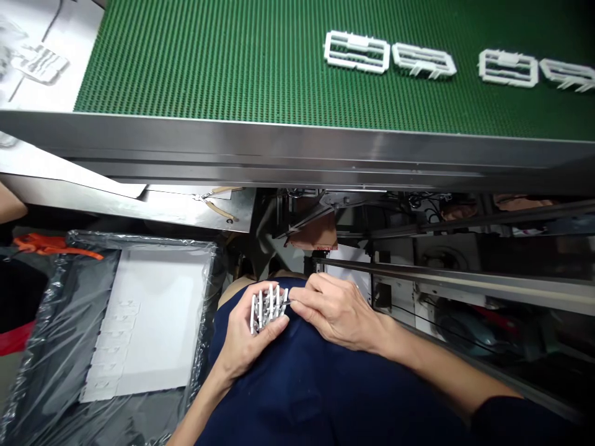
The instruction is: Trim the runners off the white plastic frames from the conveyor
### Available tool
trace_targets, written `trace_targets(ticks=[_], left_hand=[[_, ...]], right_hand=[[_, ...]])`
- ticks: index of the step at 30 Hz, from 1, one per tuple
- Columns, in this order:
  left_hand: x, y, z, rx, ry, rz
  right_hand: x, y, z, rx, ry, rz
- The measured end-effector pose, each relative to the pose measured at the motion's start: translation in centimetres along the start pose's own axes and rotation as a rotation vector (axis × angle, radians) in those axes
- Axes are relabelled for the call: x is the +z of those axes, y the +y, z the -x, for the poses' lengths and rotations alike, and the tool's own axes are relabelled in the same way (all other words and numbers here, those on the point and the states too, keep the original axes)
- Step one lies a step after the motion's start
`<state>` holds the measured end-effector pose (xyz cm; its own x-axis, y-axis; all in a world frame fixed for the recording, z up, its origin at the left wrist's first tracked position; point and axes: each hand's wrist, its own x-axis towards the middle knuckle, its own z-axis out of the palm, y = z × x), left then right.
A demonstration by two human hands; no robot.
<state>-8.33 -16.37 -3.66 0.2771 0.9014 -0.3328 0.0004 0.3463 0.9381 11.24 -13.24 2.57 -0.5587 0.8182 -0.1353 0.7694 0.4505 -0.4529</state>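
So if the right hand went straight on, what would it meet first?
The right hand would meet the white moulded plastic piece first, held in the left hand; its fingertips sit right beside it, though depth is hard to judge.

White moulded plastic frames (357, 52) lie in a row on a green studded conveyor belt (209, 62) edged by a stainless steel rail (297, 148). Lower left, clear plastic sheeting (56, 334) covers a white panel (158, 297), with an orange strap (56, 244) just beyond.

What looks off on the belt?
The second white plastic moulding on the green studded belt doesn't match its neighbour: it appears flipped, with teeth along its lower edge, and sits slightly skewed.
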Motion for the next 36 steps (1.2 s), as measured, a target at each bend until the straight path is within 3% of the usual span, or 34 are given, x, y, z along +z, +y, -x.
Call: trace_targets(ticks=[5,15,27,36], left_hand=[[0.4,-0.1,-0.1,0.009,0.024,0.040],[0.5,-0.1,-0.4,0.068,0.027,-0.022],[0.5,0.2,-0.7,0.190,0.044,-0.222],[0.8,0.5,-0.7,0.168,0.058,-0.238]], right_hand=[[0.0,-1.0,0.4,0.086,-0.013,-0.052],[-0.4,-0.9,0.4,0.045,-0.072,-0.163],[-0.8,-1.1,0.3,0.086,-0.130,-0.168],[-0.2,-1.5,0.5,0.130,-0.129,-0.128]])
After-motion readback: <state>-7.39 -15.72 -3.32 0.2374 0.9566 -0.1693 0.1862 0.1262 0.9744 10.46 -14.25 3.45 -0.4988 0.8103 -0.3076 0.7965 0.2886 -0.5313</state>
